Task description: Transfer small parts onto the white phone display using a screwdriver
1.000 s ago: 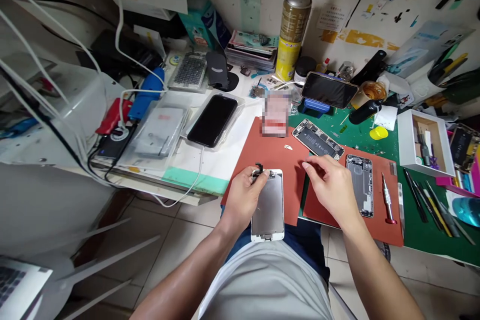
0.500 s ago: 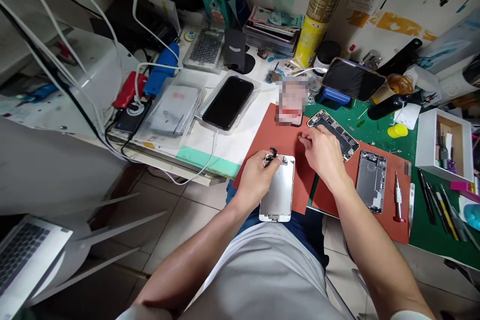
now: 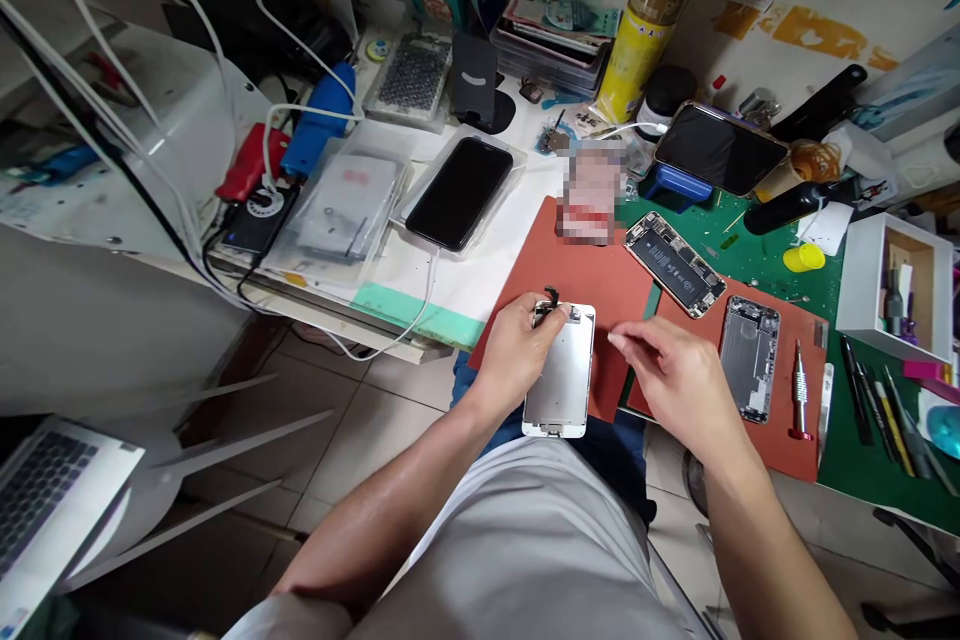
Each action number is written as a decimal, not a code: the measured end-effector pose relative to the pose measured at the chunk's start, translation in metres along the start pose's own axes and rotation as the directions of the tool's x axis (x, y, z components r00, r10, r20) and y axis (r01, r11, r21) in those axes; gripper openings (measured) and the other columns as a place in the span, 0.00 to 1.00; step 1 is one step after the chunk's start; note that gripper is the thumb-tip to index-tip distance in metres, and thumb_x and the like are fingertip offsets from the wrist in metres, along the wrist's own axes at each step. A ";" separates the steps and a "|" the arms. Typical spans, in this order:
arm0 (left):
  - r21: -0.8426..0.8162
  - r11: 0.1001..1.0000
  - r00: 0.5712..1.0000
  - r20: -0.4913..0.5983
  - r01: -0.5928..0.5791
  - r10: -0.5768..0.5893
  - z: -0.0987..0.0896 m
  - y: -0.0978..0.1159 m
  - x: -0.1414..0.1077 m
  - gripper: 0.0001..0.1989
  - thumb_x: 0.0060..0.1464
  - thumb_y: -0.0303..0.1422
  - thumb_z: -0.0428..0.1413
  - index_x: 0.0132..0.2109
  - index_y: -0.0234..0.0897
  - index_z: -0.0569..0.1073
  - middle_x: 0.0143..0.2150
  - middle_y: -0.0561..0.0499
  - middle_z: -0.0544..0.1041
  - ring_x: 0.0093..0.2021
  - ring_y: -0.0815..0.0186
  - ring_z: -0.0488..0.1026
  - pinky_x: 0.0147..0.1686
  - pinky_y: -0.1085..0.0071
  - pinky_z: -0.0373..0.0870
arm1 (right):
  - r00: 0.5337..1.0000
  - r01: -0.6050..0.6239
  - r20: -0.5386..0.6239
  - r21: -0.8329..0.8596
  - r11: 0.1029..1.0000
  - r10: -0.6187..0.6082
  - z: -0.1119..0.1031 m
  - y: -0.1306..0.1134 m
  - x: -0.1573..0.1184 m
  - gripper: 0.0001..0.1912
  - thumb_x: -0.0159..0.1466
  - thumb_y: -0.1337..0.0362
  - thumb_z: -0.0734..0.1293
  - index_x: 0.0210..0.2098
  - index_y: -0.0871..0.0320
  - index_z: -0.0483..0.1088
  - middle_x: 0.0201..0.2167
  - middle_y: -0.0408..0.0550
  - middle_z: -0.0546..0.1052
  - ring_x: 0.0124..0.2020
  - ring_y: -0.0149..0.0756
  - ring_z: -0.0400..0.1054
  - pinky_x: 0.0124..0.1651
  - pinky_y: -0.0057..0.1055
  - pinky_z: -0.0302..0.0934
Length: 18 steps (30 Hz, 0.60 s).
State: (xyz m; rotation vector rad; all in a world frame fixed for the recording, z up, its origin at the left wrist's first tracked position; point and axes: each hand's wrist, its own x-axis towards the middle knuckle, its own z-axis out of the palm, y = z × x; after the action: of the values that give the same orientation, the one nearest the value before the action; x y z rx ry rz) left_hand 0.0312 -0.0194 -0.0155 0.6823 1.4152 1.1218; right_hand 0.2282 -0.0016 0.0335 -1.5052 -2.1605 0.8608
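left hand (image 3: 517, 352): fingers closed around the top left edge of a white phone screen panel (image 3: 562, 375), thumb and forefinger pinched at a small black flex part (image 3: 552, 296) at its upper end. panel lies back side up, its lower end past the near edge of a red mat (image 3: 592, 270), over the person's lap.
right hand (image 3: 675, 375): just right of the panel, thumb and forefinger drawn narrow together at the tips; whether they hold anything is too small to tell.
second red mat (image 3: 780, 430): right of the hand, bearing an opened phone housing (image 3: 750, 355) and a red-handled screwdriver (image 3: 799, 390), side by side, apart.
opened phone with battery (image 3: 675, 262): farther back, tilted, across the edges of the red mats and the green mat (image 3: 840, 440).
black phone in clear tray (image 3: 459, 192): left rear, on the white surface, cable attached.
dark phone on blue stand (image 3: 720, 150): right rear.
yellow spray can (image 3: 649, 20): against the wall.
white box (image 3: 862, 285): far right, tools inside.
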 end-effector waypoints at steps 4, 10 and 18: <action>-0.009 1.000 1.000 -0.008 -0.001 0.001 -0.001 -0.002 0.000 0.15 0.57 0.45 0.66 0.36 0.39 0.77 0.32 0.52 0.76 0.32 0.63 0.71 0.32 0.70 0.65 | 0.997 -0.067 0.040 -0.043 0.997 0.069 0.013 0.011 -0.021 0.12 0.75 0.62 0.64 0.42 0.53 0.80 0.39 0.48 0.84 0.35 0.42 0.79 0.38 0.36 0.67; -0.017 1.000 1.000 -0.027 0.014 -0.015 -0.001 0.001 -0.001 0.15 0.54 0.45 0.69 0.35 0.39 0.77 0.31 0.52 0.77 0.31 0.63 0.72 0.32 0.70 0.65 | 0.998 -0.059 -0.014 -0.163 0.985 0.057 0.024 0.010 -0.029 0.13 0.76 0.66 0.62 0.46 0.54 0.80 0.42 0.51 0.82 0.34 0.43 0.79 0.36 0.36 0.66; -0.049 0.998 0.999 0.027 0.047 -0.045 0.000 0.001 -0.002 0.16 0.57 0.47 0.67 0.37 0.40 0.75 0.32 0.54 0.76 0.31 0.65 0.71 0.31 0.71 0.64 | 0.999 0.040 0.045 -0.400 0.916 -0.024 0.025 0.011 -0.036 0.17 0.76 0.71 0.58 0.51 0.57 0.77 0.43 0.53 0.81 0.33 0.44 0.78 0.33 0.37 0.65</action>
State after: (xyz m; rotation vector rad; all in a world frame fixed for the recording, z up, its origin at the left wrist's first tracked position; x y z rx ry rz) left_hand 0.0310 -0.0213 -0.0137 0.6236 1.3704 1.1051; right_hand 0.2338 -0.0386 0.0095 -1.6383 -2.4948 0.4522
